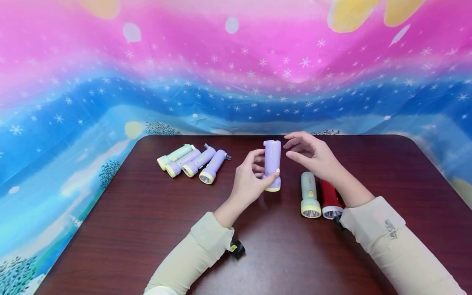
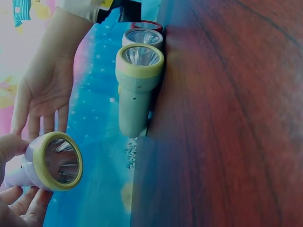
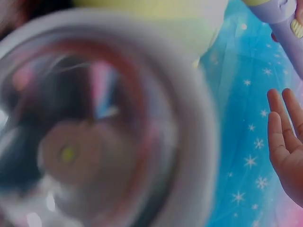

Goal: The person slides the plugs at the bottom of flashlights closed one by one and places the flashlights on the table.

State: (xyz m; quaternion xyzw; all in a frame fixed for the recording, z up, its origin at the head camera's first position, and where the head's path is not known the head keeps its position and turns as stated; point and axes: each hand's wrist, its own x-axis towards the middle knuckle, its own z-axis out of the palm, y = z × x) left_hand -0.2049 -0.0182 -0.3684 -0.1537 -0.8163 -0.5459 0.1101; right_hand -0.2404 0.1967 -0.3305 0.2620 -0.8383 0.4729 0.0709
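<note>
In the head view, my left hand (image 1: 248, 177) grips a purple flashlight (image 1: 273, 157) above the table, its yellow-rimmed lens end pointing down. The thumb lies across it by the pale yellow switch. The left wrist view shows the reflector (image 2: 62, 161) of this flashlight, with fingers around its body. To the right of its upper end is my right hand (image 1: 313, 155), fingers spread and bent a little, holding nothing. The right wrist view has the right hand (image 3: 289, 156) apart from the purple flashlight (image 3: 286, 38).
Below my right forearm lie a grey-green flashlight (image 1: 309, 194) and a red flashlight (image 1: 329, 196), partly hidden by the arm. At the left of the dark wooden table (image 1: 129, 229) a pale green flashlight (image 1: 176, 155) lies beside three purple flashlights (image 1: 200, 161). A patterned cloth (image 1: 228, 94) hangs behind.
</note>
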